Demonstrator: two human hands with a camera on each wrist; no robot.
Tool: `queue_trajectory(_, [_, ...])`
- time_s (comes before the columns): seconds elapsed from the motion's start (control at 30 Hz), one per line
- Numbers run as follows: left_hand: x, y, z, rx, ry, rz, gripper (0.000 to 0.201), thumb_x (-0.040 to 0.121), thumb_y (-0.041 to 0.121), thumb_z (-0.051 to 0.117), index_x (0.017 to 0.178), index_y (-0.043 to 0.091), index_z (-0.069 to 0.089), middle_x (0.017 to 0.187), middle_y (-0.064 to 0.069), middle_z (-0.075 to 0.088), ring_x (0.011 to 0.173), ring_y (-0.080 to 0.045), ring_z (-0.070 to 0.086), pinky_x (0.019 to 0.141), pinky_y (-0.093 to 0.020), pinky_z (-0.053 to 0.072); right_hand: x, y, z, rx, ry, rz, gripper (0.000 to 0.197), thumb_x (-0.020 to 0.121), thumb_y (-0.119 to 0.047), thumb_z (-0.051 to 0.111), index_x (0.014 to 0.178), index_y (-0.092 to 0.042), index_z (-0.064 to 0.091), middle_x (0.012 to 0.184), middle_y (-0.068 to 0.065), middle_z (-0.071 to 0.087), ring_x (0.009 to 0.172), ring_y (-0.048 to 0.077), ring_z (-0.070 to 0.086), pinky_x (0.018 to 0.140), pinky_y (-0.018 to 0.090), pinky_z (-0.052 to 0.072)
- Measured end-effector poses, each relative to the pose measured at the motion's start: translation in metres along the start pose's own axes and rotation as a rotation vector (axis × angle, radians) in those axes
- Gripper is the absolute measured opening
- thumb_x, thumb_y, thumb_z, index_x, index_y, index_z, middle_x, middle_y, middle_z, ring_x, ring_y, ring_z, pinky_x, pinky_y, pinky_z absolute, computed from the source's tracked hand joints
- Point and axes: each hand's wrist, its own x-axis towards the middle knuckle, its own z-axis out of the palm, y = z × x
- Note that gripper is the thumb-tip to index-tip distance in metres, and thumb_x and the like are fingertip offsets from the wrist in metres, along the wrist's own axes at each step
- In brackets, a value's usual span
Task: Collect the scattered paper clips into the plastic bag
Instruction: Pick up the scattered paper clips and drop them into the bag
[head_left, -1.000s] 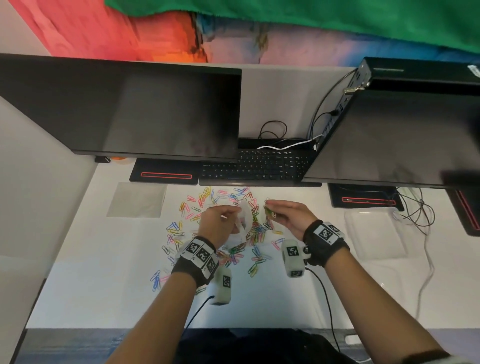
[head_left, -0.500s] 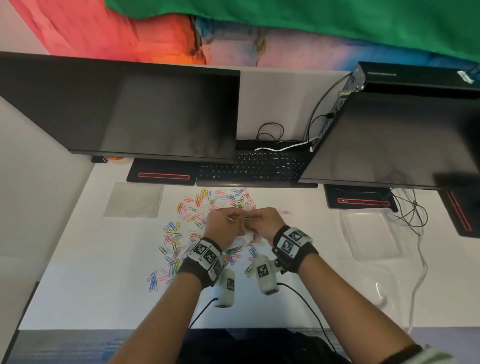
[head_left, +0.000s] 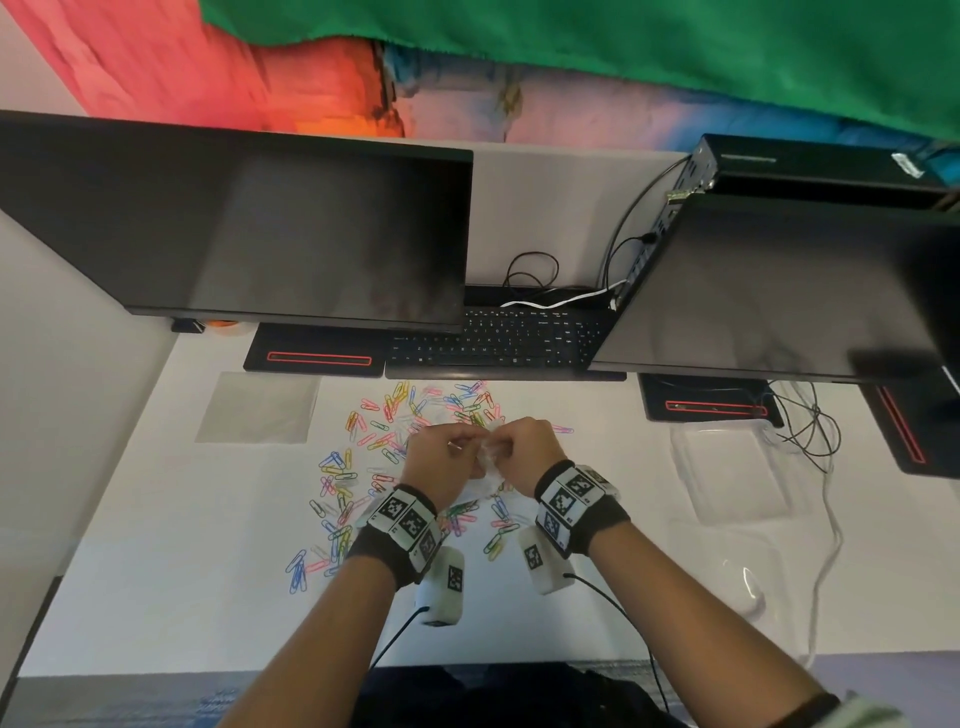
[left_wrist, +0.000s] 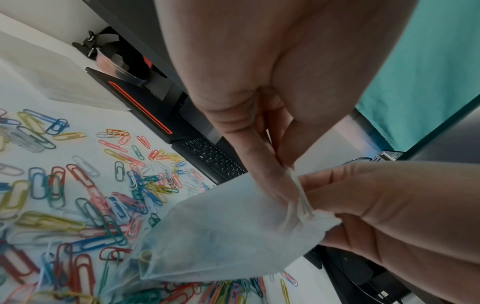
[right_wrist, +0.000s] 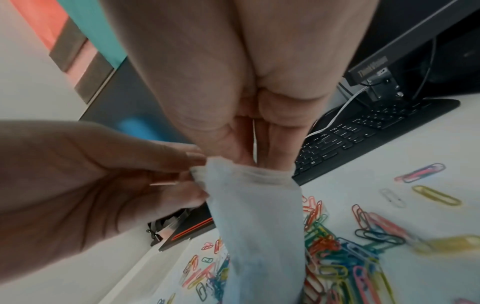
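Observation:
Many coloured paper clips (head_left: 363, 467) lie scattered on the white desk (head_left: 156, 571) around and under my hands. Both hands meet above the pile and hold a small translucent plastic bag (head_left: 485, 470) between them. My left hand (head_left: 467, 447) pinches one side of the bag's top edge (left_wrist: 293, 179). My right hand (head_left: 506, 449) pinches the bunched rim opposite, its fingertips (right_wrist: 262, 152) tucked at the bag's mouth (right_wrist: 249, 172). The bag (left_wrist: 221, 236) hangs down over the clips (left_wrist: 91, 205). Whether my right fingers also hold clips is hidden.
A black keyboard (head_left: 498, 343) and two dark monitors (head_left: 260, 234) (head_left: 779, 291) stand behind the clips. A flat clear sheet (head_left: 260, 408) lies at left. Clear plastic trays (head_left: 727, 467), cables (head_left: 810, 431) and a white mouse (head_left: 748, 587) are at right.
My right hand came left from beside the pile, where it pinched some clips, to the bag's mouth. Both hands now hold the bag close together.

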Motion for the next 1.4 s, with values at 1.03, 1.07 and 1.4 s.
queue_trajectory(1.03, [-0.012,-0.019,-0.054,-0.043,0.167,-0.005,0.019,0.096,0.007,0.058,0.103,0.011,0.076,0.074,-0.007,0.072,0.064,-0.027,0.073,0.072,-0.042,0.064,0.022,0.076,0.067,-0.581,-0.174,-0.193,0.065,0.080,-0.005,0.062,0.140,-0.020,0.041,0.140,0.010,0.039,0.119,0.032,0.044,0.092,0.043,0.050])
queue_trajectory(1.07, [-0.011,-0.021,-0.052,-0.046,0.163,-0.009,0.019,0.096,0.007,0.059,0.103,0.011,0.076,0.074,-0.007,0.072,0.064,-0.026,0.073,0.071,-0.043,0.064,0.023,0.075,0.068,-0.605,-0.158,-0.218,0.059,0.078,-0.003,0.063,0.133,-0.017,0.049,0.130,0.010,0.047,0.110,0.029,0.048,0.087,0.040,0.052])
queue_trajectory(1.4, [-0.009,-0.025,-0.047,-0.091,0.132,-0.044,0.020,0.096,0.006,0.059,0.104,0.014,0.076,0.086,-0.009,0.072,0.066,-0.026,0.074,0.074,-0.044,0.063,0.028,0.077,0.023,-0.010,0.041,0.212,0.014,0.083,-0.012,0.072,0.095,-0.013,0.078,0.095,0.002,0.075,0.085,0.014,0.069,0.084,0.018,0.052])
